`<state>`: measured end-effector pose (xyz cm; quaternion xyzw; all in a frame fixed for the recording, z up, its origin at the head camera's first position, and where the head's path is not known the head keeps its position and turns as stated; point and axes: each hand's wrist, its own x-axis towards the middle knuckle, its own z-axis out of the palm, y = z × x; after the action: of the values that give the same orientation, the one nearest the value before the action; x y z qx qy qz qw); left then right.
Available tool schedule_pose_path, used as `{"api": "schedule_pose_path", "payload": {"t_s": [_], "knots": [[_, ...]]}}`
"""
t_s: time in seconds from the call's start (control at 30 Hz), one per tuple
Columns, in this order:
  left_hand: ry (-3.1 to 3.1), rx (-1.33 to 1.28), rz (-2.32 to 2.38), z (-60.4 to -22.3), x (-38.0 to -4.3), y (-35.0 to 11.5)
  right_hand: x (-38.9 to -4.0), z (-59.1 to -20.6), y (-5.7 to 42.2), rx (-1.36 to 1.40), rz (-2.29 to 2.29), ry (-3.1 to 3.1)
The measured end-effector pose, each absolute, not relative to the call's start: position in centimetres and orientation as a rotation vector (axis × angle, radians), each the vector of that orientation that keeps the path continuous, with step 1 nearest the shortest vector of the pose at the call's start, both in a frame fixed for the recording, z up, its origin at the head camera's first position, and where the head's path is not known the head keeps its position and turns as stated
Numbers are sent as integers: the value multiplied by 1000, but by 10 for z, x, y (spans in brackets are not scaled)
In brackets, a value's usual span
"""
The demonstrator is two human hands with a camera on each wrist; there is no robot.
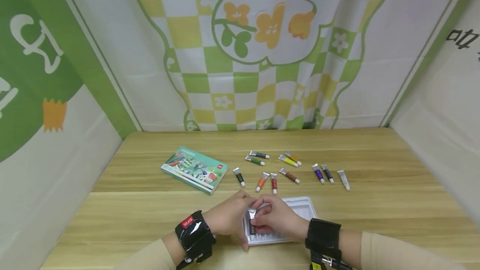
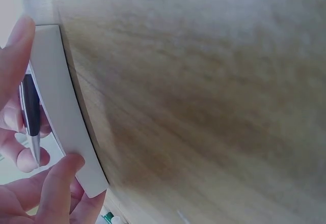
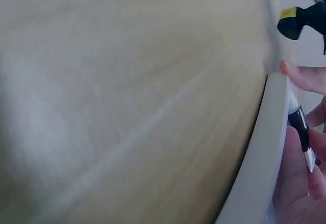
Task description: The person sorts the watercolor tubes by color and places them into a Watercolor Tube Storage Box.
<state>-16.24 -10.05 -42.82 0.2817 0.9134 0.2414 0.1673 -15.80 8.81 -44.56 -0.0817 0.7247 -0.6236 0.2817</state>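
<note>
Right grip (image 1: 279,218): pinching black tube (image 1: 252,225) | left grip (image 1: 229,216): clasping tray (image 1: 301,206) end, thumb outspread

The tube (image 1: 252,229) is black, tray (image 1: 304,208) white, curtain (image 1: 243,82) checkered.

A wooden table (image 1: 378,153) stood in a little space with cloth on three sides. Its top was light yellow-brown, with long wavy lines in the wood, and its back corners were round. Behind it hung a big white cloth (image 1: 161,82) with green, yellow and white checks (image 1: 193,82), small white flowers, and big orange flowers (image 1: 270,26) with green leaves. The left wall (image 1: 93,145) was white with a big green shape (image 1: 22,82), white marks and an orange patch (image 1: 54,114). The right wall (image 1: 442,116) was white with black writing (image 1: 465,38). Soft, pale light shone on the wood.
</note>
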Motion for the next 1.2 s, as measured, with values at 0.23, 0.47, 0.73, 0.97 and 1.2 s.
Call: {"api": "schedule_pose_path", "payload": {"t_s": [0.23,0.47,0.73,0.97,1.2], "knots": [[2589,760,704,-426,-161,-96,-163,-444,90,-350,-1466,2161],[2595,798,682,-427,-161,-95,-168,-437,87,-739,-1229,2331],[2590,765,657,-424,-159,-97,-168,-437,89,-906,-966,2484],[2565,749,654,-423,-161,-97,-162,-434,91,-1170,-796,2606],[2580,761,678,-426,-162,-98,-159,-437,92,-1385,-677,2670]]}}
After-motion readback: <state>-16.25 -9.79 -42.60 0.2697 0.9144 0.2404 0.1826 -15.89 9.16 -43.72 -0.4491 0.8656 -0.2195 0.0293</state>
